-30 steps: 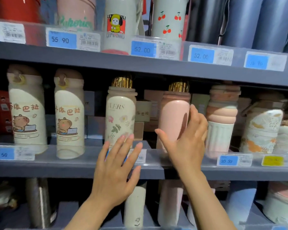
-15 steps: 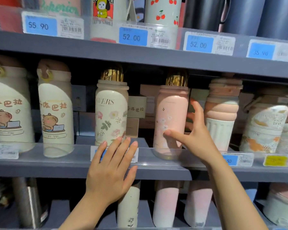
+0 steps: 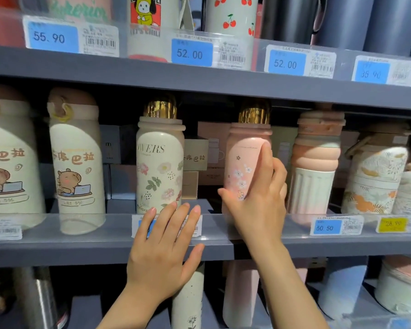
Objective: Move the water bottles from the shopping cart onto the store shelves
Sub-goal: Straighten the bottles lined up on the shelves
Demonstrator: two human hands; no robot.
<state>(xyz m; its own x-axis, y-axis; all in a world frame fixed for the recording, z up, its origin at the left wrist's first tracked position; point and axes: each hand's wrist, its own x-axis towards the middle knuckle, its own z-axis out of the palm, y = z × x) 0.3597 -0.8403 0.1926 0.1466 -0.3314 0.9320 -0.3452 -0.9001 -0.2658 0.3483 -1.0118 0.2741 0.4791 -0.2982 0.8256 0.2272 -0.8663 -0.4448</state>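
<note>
A pink water bottle (image 3: 243,157) with a gold cap and small blossoms stands upright on the middle shelf (image 3: 57,248). My right hand (image 3: 259,200) holds its lower right side, thumb across the front and fingers curled round the body. My left hand (image 3: 164,248) lies flat with straight fingers on the shelf's clear front rail, over a price tag, just below a cream floral bottle (image 3: 159,165) with a gold cap. The shopping cart is out of view.
Two cream capybara bottles (image 3: 77,167) stand at the left, a ribbed peach bottle (image 3: 314,167) and a leaf-patterned one (image 3: 375,176) at the right. Boxes sit behind. The shelf above (image 3: 199,77) hangs close over the caps. More bottles fill the lower shelf (image 3: 188,298).
The view has shifted closer. My right hand has turned on the pink bottle, its fingers now wrapped round the right side with the thumb in front. My left hand stays on the rail.
</note>
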